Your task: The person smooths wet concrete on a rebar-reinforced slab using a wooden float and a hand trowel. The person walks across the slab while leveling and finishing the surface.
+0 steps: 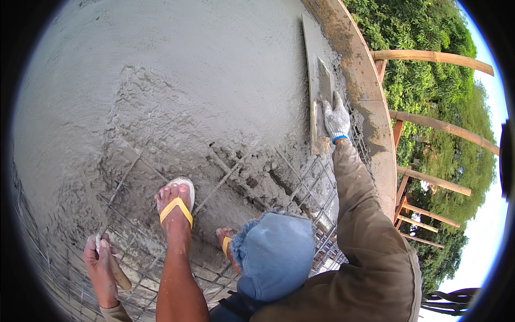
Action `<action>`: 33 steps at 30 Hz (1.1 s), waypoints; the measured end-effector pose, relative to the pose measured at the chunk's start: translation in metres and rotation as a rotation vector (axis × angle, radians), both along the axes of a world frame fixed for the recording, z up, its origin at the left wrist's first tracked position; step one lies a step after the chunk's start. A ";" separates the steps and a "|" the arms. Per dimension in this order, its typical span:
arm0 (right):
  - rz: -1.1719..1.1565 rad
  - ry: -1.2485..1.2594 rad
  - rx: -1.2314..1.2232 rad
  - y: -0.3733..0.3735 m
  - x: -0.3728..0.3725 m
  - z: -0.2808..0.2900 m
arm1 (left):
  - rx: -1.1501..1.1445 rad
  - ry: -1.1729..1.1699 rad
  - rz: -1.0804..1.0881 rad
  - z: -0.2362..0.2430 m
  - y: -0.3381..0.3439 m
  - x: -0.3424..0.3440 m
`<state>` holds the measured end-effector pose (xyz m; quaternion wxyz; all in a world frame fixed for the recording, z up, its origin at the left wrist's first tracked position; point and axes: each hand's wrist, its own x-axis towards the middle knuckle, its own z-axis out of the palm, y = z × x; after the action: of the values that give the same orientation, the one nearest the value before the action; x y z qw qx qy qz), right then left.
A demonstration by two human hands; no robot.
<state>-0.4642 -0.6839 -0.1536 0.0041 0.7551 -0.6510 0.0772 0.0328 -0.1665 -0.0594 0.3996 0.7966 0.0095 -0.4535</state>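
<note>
My right hand point(337, 118), in a pale knitted glove with a blue cuff, grips the raised handle of a long straight float point(312, 70). The float lies on wet grey concrete point(214, 59), close along the edge board at the right. Down at the lower left, my left hand point(100, 263) is bare and smeared with cement. Its fingers are closed around a pointing trowel with a wooden handle point(121, 275); the coated blade points up and away over the rough concrete.
Steel reinforcing bars point(228, 177) cross the rough, partly covered area around my feet. My left foot point(176, 206) wears a yellow-strapped flip-flop. Frayed blue cloth point(279, 255) hides part of my other leg. Beyond the edge board point(378, 115), wooden poles point(434, 56) jut toward trees.
</note>
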 end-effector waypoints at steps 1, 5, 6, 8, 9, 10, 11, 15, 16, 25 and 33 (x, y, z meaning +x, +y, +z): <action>0.045 0.040 -0.048 -0.021 0.013 -0.003 | -0.002 -0.007 -0.012 -0.001 -0.007 0.001; -0.082 0.150 0.061 -0.048 0.017 -0.005 | -0.100 -0.054 -0.094 0.003 -0.025 0.000; -0.099 0.157 0.064 -0.039 0.006 -0.005 | -0.095 -0.061 -0.056 0.005 -0.024 -0.002; -0.145 0.173 0.075 -0.010 -0.024 -0.004 | -0.148 -0.072 0.021 0.010 -0.016 -0.007; -0.177 0.193 0.099 0.004 -0.037 -0.002 | -0.088 -0.058 0.004 0.011 -0.010 -0.005; -0.216 0.209 0.134 0.019 -0.048 0.000 | -0.089 -0.046 -0.008 0.013 -0.003 -0.003; -0.204 0.185 0.106 0.033 -0.055 0.002 | -0.090 -0.034 -0.021 0.015 0.005 -0.001; -0.087 0.015 -0.017 0.058 -0.038 0.008 | -0.064 -0.041 0.112 0.010 0.024 -0.003; -0.042 0.011 -0.018 0.055 -0.023 0.009 | -0.092 -0.050 0.094 0.008 0.024 -0.005; 0.395 0.024 0.006 -0.016 0.238 0.003 | -0.191 0.008 -0.023 0.002 -0.020 -0.002; 0.510 0.068 0.058 -0.071 0.419 0.001 | -0.188 0.055 -0.020 -0.008 -0.029 0.004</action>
<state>-0.0456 -0.7544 -0.1528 -0.0151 0.8967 -0.4412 0.0317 0.0371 -0.1953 -0.0672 0.4677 0.7428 -0.0303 -0.4781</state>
